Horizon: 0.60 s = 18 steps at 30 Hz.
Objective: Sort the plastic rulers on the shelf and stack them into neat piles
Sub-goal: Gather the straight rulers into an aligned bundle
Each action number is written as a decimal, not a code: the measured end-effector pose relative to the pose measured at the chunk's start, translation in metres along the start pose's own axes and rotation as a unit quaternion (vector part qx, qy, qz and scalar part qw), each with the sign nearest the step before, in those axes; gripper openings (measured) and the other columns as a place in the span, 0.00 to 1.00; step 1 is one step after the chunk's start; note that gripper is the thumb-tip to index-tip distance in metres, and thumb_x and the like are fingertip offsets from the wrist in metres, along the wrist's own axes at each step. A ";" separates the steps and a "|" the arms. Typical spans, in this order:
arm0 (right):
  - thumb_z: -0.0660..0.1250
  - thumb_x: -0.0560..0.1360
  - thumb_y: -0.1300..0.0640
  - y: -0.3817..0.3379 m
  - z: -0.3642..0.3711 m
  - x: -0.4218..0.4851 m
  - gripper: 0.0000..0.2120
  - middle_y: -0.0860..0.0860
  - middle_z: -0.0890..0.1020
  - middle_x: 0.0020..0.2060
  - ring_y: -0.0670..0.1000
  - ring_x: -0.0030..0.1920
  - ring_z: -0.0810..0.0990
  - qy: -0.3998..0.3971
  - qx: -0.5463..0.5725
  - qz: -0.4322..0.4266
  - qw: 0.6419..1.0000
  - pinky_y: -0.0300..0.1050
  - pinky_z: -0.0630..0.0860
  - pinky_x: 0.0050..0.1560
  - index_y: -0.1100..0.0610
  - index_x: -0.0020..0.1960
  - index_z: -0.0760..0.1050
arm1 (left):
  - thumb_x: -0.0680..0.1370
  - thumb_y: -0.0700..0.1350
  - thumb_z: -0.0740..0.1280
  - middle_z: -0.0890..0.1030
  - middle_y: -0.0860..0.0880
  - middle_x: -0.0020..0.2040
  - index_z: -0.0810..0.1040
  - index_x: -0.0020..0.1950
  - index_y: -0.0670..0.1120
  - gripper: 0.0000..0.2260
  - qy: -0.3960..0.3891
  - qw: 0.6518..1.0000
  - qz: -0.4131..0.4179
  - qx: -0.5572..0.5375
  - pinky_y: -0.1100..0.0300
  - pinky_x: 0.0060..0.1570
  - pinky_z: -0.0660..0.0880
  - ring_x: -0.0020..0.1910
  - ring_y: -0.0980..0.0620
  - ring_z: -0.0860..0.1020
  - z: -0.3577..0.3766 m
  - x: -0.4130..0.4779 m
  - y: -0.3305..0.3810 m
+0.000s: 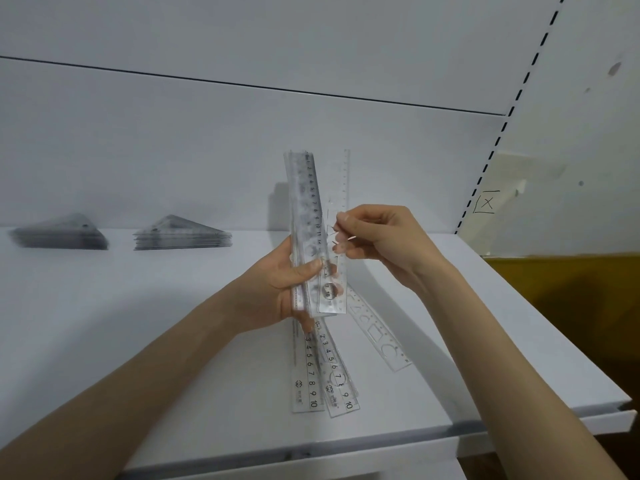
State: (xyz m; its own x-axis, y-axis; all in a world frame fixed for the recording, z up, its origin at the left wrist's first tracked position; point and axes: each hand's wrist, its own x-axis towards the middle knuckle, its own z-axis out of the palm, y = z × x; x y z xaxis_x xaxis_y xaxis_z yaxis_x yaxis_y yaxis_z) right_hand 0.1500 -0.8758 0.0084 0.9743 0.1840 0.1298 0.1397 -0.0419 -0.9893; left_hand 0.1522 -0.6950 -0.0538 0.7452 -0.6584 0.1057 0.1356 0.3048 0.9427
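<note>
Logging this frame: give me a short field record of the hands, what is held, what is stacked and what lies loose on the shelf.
left hand: grips a bundle of straight clear rulers, held upright
right hand: pinches a single clear ruler beside the bundle
stacked: two set-square stacks, left stack and right stack, at the back of the shelf
loose: at least two numbered rulers and a stencil ruler, flat below the hands
stage: no straight-ruler pile set down yet
</note>
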 end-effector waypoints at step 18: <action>0.68 0.77 0.52 0.013 0.017 0.016 0.11 0.46 0.77 0.31 0.41 0.28 0.72 0.009 -0.254 -0.146 0.956 0.33 0.69 0.32 0.57 0.38 0.76 | 0.70 0.42 0.74 0.79 0.45 0.46 0.70 0.63 0.55 0.25 -0.002 1.000 -0.008 -0.026 0.55 0.22 0.77 0.47 0.41 0.82 -0.002 -0.001 0.004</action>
State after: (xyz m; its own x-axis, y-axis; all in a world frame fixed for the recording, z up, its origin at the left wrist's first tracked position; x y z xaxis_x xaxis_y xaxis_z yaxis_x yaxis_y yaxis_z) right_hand 0.1642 -0.8564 -0.0040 0.8834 0.2429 0.4007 0.4686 -0.4643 -0.7515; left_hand 0.1532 -0.6916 -0.0505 0.7400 -0.6662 0.0930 0.1814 0.3307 0.9261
